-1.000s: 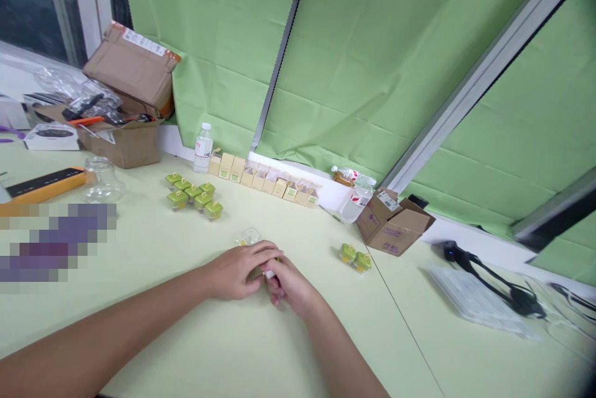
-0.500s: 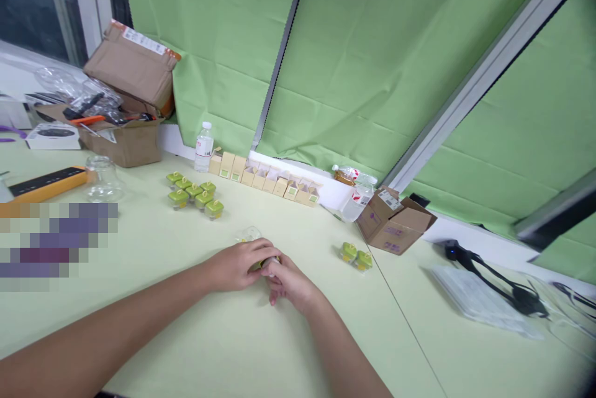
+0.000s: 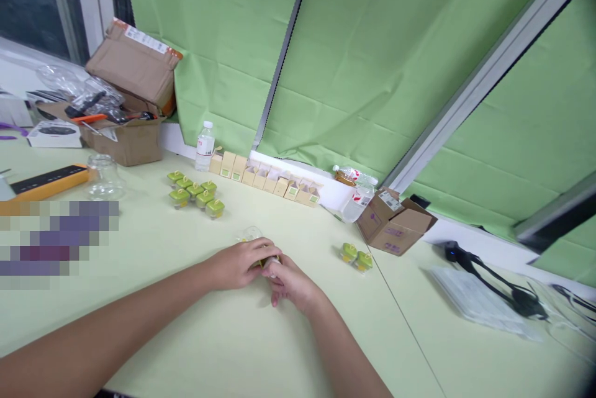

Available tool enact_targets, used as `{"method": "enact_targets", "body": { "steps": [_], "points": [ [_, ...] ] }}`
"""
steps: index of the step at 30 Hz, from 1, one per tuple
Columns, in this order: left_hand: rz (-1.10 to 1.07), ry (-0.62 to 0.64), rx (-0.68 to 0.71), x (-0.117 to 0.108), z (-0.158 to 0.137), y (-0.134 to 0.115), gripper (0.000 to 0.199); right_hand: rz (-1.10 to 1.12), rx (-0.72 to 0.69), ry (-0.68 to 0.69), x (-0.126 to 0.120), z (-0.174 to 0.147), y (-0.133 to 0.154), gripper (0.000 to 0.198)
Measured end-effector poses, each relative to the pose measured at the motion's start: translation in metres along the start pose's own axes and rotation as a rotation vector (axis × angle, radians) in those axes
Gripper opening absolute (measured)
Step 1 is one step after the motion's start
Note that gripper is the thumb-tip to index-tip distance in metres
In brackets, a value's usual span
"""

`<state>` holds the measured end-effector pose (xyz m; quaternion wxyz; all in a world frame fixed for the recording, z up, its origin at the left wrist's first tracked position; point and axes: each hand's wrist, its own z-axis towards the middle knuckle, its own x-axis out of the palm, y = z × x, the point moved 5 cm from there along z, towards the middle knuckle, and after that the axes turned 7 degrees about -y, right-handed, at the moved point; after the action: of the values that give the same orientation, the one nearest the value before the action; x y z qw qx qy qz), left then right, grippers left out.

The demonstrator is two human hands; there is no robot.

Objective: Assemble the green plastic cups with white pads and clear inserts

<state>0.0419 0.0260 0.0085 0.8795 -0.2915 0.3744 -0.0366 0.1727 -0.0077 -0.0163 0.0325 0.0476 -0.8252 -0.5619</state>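
At the middle of the worktop, the right hand pinches a small piece, mostly hidden, just nearer than a clear plastic item. The left hand curls over it, its fingers' exact grip impossible to tell. Both hands have barely shifted since a second ago, so handling seems unfinished

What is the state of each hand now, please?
Left hand: partly closed, holding a small object, mostly hidden.
Right hand: closed, holding the same small object.
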Motion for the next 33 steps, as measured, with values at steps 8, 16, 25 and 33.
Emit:
{"method": "enact_targets", "body": {
  "steps": [8, 16, 25, 33],
  "points": [
    [-0.073, -0.230, -0.057, -0.006, 0.001, 0.019, 0.048, -0.057, -0.082, -0.058, -0.002, 0.005, 0.003, 0.026],
    [-0.017, -0.334, -0.059, -0.017, 0.002, 0.020, 0.048, -0.429, -0.508, -0.386, -0.018, 0.017, 0.005, 0.034],
    [-0.060, -0.351, -0.120, -0.014, 0.000, 0.021, 0.055, -0.828, -0.730, -0.504, -0.016, 0.014, 0.009, 0.044],
    [-0.199, -0.300, -0.240, -0.015, -0.001, 0.018, 0.040, -0.711, -0.763, -0.534, -0.015, 0.003, 0.020, 0.036]
  ]
}}
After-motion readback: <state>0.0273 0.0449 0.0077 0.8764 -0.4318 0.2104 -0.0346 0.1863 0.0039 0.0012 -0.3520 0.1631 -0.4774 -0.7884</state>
